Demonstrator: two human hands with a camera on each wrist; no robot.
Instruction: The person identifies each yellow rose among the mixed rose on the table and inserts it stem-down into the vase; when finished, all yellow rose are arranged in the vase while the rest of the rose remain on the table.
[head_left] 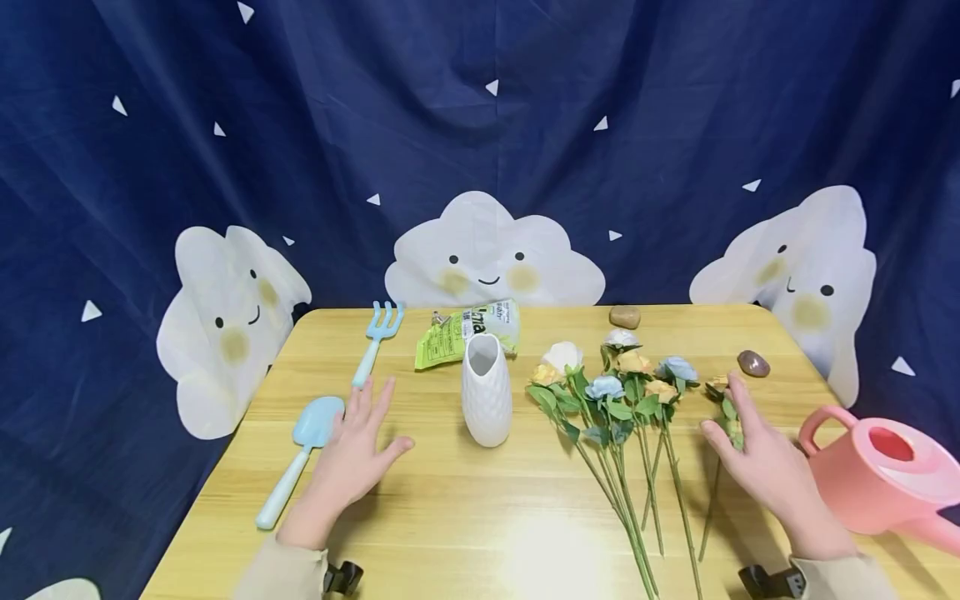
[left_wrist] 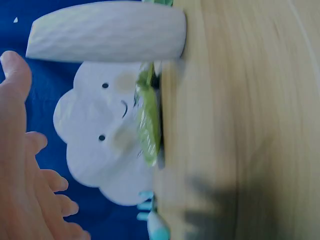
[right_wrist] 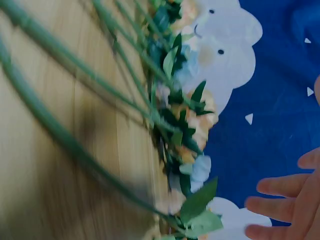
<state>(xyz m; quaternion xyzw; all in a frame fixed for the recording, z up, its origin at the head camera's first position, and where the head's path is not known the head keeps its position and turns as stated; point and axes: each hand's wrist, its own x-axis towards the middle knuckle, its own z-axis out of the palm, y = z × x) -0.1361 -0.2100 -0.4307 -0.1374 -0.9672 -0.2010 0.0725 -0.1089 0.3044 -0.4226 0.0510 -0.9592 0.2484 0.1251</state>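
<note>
My left hand [head_left: 352, 450] hovers over the table's left side, fingers spread and holding nothing, near a blue trowel [head_left: 315, 422]. Beyond its fingertips lies a blue hand fork [head_left: 382, 325]. A white textured vase [head_left: 487, 404] stands upright to its right; the left wrist view shows the vase [left_wrist: 107, 32] past the thumb. On the right, my right hand [head_left: 772, 467] is held above the table with fingers extended, grasping nothing. It partly covers a single flower stem [head_left: 711, 508]. Several artificial roses [head_left: 633, 392] in white, yellow and blue lie between the vase and that hand.
A pink watering can [head_left: 862, 475] stands at the right edge. Behind the vase lies a green and white bag [head_left: 450, 337]. A brown stone [head_left: 625, 316] and a dark purple stone [head_left: 753, 363] lie at the back right. A blue curtain [head_left: 420, 100] hangs behind the table.
</note>
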